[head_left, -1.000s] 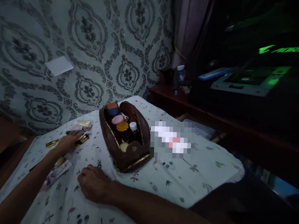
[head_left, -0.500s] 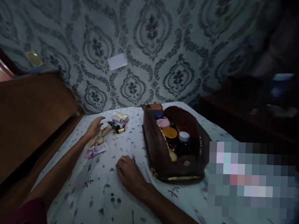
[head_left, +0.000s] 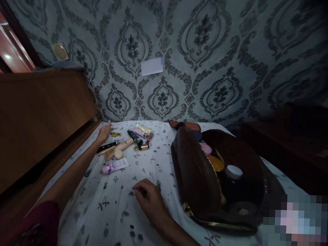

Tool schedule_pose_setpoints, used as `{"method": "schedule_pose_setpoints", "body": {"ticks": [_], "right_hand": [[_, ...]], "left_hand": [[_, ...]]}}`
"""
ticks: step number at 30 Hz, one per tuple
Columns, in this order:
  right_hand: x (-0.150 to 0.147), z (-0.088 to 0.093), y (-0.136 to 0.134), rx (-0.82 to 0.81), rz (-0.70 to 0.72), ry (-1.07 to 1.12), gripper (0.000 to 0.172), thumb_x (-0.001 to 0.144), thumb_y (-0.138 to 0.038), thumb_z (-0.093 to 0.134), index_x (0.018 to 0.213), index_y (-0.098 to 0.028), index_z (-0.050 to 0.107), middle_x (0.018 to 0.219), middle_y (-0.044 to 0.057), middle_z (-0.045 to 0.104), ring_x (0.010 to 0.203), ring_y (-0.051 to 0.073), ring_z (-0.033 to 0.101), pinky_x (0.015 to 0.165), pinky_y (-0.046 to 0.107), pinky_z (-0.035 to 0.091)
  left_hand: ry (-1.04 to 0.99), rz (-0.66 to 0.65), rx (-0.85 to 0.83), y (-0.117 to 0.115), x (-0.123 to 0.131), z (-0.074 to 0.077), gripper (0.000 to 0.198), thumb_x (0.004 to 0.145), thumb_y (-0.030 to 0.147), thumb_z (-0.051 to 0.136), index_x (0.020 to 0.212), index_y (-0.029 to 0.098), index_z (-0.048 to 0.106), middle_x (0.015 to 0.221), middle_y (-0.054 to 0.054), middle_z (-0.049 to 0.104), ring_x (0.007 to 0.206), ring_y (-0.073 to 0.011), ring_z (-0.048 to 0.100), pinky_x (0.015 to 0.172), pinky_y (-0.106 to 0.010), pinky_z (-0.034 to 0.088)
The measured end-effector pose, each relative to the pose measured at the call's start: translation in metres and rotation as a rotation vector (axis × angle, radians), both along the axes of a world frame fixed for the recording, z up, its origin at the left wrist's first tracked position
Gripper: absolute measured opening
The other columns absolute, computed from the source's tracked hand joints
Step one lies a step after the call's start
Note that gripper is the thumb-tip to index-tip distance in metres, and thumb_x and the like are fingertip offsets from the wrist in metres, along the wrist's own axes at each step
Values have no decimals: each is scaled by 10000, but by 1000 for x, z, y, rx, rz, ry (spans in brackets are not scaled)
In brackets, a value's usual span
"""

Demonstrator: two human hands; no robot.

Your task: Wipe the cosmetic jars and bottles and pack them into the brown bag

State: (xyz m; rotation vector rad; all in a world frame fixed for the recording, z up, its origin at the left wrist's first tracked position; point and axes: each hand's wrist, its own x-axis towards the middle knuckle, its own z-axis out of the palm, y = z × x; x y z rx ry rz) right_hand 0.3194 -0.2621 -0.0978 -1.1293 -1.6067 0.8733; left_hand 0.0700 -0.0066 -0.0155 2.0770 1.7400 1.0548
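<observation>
At the far left of the bed, my left hand (head_left: 104,132) is open, its fingers partly turned from view, beside a small gold tube (head_left: 115,134). A black pencil-like item (head_left: 107,147) lies just below the wrist. Around them lie a beige tube (head_left: 125,144), a dark green tube (head_left: 134,137), a gold-cased lipstick (head_left: 141,147), a small round cream-coloured jar (head_left: 118,154) and a white-and-purple tube (head_left: 115,166). My right hand (head_left: 149,199) rests on the sheet, fingers loosely curled in with nothing visible in them. To its right stands a brown zippered bag (head_left: 197,174), unzipped.
The bag holds a white-capped bottle (head_left: 233,172), an orange lid (head_left: 215,163) and a pink item (head_left: 205,148). Behind it sits an orange-brown case (head_left: 192,127). A wooden board (head_left: 40,111) borders the bed on the left; a patterned wall (head_left: 165,76) stands behind.
My left hand has shifted off the cosmetics to their left side, uncovering the gold tube and black item. The view has swung left, so the bag appears further right and nearer.
</observation>
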Motion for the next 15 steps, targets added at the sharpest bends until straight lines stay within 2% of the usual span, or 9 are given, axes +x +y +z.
{"method": "schedule_pose_setpoints", "body": {"ticks": [2,5,8,12,15], "right_hand": [[-2,2,7,-49,-8,23,178,782,-112,518,786,-185,681,782,39,669,734,195,626,692,305,474],[-1,0,11,6,-3,-5,167,791,-120,510,796,-176,667,797,53,666,763,207,626,692,306,462],[3,-5,8,55,24,-47,143,804,-122,516,803,-184,645,805,48,655,778,205,617,702,304,457],[4,-10,8,63,28,-64,136,785,-93,532,790,-189,628,786,38,651,752,193,611,686,292,450],[4,-12,10,82,36,-76,129,779,-91,539,784,-192,618,771,33,646,744,195,615,672,288,446]], "left_hand": [[125,-33,6,15,27,3,505,971,389,248,905,117,669,768,-71,659,794,-223,618,707,-318,479],[342,-122,16,37,74,5,307,896,221,433,1069,135,672,1033,-78,681,1006,-241,609,866,-329,471],[548,-206,6,54,116,4,395,844,130,506,1216,197,619,1238,-103,610,1176,-274,548,952,-363,454],[814,-343,-75,71,151,2,397,838,220,656,1230,240,596,1297,-87,568,1219,-284,525,998,-429,458],[980,-397,-175,81,164,4,364,911,349,612,1230,178,570,1269,-100,579,1108,-245,592,932,-469,518]]}}
